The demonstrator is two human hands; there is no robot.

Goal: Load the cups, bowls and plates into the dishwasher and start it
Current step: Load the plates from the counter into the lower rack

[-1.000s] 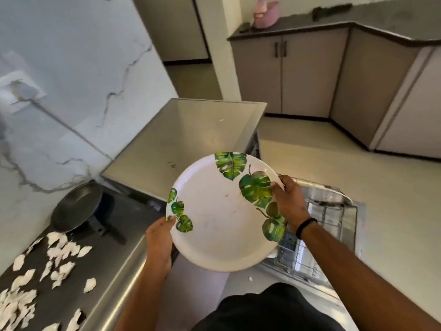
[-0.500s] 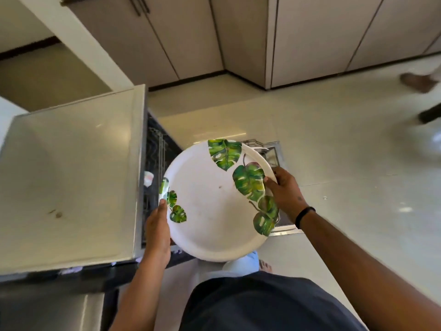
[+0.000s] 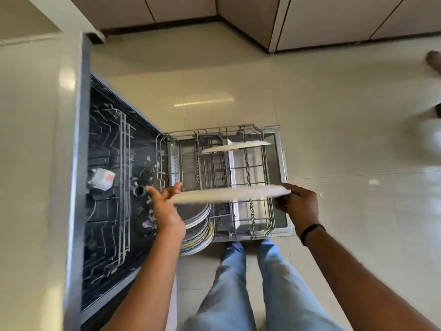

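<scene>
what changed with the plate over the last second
The plate went from face-up in front of the chest, leaf print showing, to edge-on and low over the pulled-out lower rack; the view swung from the counter down to the open dishwasher. Unchanged: the left hand and right hand hold its opposite edges, and it is not yet slotted in.

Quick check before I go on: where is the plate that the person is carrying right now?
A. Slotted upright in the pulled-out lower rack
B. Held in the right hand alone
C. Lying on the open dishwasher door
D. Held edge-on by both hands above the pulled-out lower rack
D: the plate shows edge-on, with the left hand at one end and the right hand at the other, over the lower rack.
</scene>
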